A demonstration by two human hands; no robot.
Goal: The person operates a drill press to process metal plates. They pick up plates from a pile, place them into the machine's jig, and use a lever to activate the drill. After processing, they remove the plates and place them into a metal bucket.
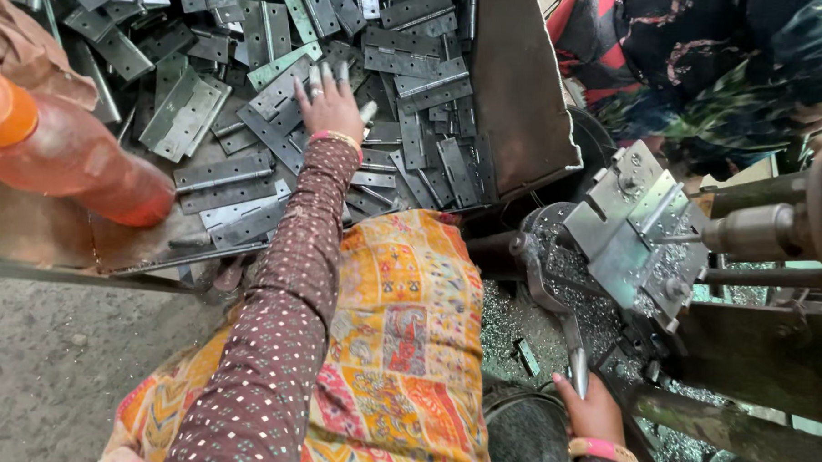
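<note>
Patterned sleeve nearest; I log left hand (329, 105) stretched forward, fingers spread flat, pressing the heap of steel hinges (251, 116), gripping nothing. Right hand (591, 412) low, curled round the metal lever handle (577, 366) beside the drill jig (631, 231).

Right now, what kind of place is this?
Probably a small metal workshop. A big pile of hinges lies under the left hand, a drill points at a clamped metal jig, and shavings cover the floor.

grey metal hinges (222, 172), heaped flat, jumbled
</note>
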